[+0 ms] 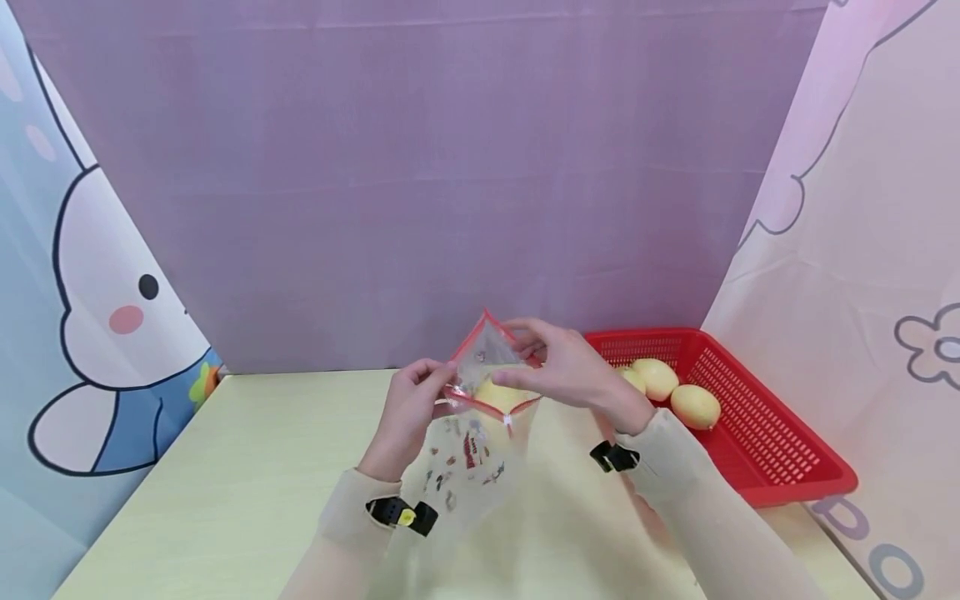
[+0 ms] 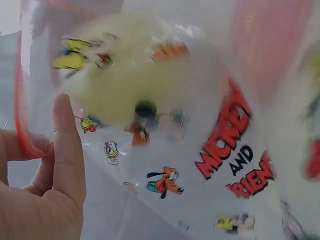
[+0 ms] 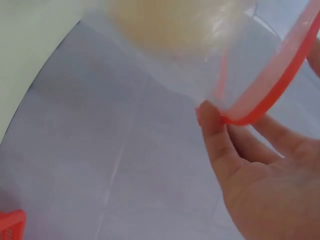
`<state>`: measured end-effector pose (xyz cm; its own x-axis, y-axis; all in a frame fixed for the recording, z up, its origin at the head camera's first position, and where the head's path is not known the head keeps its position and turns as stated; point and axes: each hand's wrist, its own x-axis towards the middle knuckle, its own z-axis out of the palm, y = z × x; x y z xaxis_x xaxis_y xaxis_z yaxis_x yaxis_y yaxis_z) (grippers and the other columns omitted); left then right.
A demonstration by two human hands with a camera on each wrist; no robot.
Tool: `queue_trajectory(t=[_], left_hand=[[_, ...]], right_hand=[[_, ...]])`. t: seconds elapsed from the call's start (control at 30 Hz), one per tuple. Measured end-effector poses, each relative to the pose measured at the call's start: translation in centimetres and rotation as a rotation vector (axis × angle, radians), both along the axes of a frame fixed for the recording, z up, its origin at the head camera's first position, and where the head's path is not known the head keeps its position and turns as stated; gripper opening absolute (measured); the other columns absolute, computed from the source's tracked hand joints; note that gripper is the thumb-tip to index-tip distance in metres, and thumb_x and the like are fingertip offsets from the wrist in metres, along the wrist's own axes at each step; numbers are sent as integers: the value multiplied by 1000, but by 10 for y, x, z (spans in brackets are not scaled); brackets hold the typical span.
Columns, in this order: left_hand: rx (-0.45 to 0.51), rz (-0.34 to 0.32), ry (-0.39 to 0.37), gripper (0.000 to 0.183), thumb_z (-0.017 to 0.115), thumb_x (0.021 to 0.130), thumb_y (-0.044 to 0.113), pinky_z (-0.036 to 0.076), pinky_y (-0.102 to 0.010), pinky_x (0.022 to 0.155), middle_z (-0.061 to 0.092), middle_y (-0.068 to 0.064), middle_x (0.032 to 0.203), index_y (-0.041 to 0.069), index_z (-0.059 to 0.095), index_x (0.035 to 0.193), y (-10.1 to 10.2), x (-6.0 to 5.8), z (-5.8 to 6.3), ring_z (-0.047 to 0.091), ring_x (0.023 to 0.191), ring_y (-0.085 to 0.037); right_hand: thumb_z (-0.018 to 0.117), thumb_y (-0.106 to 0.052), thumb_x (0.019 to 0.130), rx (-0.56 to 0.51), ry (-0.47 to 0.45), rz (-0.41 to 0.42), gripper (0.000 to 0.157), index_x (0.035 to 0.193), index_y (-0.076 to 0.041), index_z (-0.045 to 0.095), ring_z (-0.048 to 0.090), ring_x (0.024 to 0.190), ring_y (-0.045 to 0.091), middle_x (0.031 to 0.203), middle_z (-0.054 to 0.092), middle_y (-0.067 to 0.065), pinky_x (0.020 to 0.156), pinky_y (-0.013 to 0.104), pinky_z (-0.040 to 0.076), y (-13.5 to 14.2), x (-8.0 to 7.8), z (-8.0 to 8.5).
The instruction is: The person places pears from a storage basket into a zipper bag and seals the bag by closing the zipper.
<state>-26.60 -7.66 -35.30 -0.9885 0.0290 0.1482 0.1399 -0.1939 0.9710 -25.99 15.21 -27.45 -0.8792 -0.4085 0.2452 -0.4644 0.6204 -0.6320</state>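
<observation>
A clear zip bag (image 1: 480, 479) with a red-edged mouth and cartoon prints hangs between my hands, its mouth spread apart. A pale yellow oval fruit (image 1: 498, 390) shows inside, near the top. My left hand (image 1: 408, 408) pinches the left side of the red rim. On the opposite side, my right hand (image 1: 566, 367) grips the rim between thumb and fingers; the right wrist view shows the thumb (image 3: 212, 127) against the red strip (image 3: 280, 82). Through the printed film, the left wrist view shows the fruit (image 2: 125, 95) blurred, with a dark spot low on it.
To the right stands a red plastic basket (image 1: 780, 417) with slotted walls, holding several yellow fruits (image 1: 696, 407). The pale table (image 1: 262, 467) ends at a purple cloth backdrop (image 1: 450, 183). Printed cartoon cloths hang on both sides.
</observation>
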Motion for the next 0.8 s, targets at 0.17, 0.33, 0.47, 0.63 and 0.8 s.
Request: queue_trajectory(t=[0.17, 0.33, 0.47, 0.63, 0.8], left_hand=[[25, 12, 20, 18, 64, 102, 14, 61, -29, 66, 63, -9, 85, -2, 63, 94, -4, 0, 6, 65, 70, -16], [31, 32, 56, 20, 65, 101, 18, 62, -32, 69, 65, -9, 83, -1, 63, 95, -8, 3, 15, 67, 71, -18], [4, 25, 43, 22, 64, 102, 19, 62, -34, 72, 65, -9, 87, -2, 64, 98, -9, 4, 17, 68, 73, -19], [-11, 28, 36, 22, 64, 102, 20, 62, -34, 73, 65, -9, 88, -2, 64, 100, -9, 4, 17, 68, 76, -20], [10, 17, 33, 21, 62, 102, 18, 62, -35, 74, 65, -10, 87, -2, 63, 100, -9, 5, 16, 68, 75, -20]], right_hand=[[77, -36, 91, -75, 37, 7, 59, 142, -14, 57, 64, 108, 20, 123, 67, 7, 95, 43, 54, 4, -2, -2], [74, -19, 95, -122, 96, 67, 40, 131, -4, 64, 65, 106, 22, 118, 68, 7, 97, 43, 54, 4, -3, -4], [72, -13, 95, -99, 122, 88, 33, 126, -2, 67, 65, 104, 22, 117, 69, 7, 95, 41, 56, 3, -2, -6], [72, -9, 95, -94, 178, 95, 27, 120, -2, 71, 66, 102, 23, 116, 70, 8, 90, 41, 58, 4, 1, -2], [72, -10, 94, -73, 192, 95, 25, 118, -3, 72, 66, 100, 21, 114, 70, 7, 88, 40, 59, 8, 2, 0]])
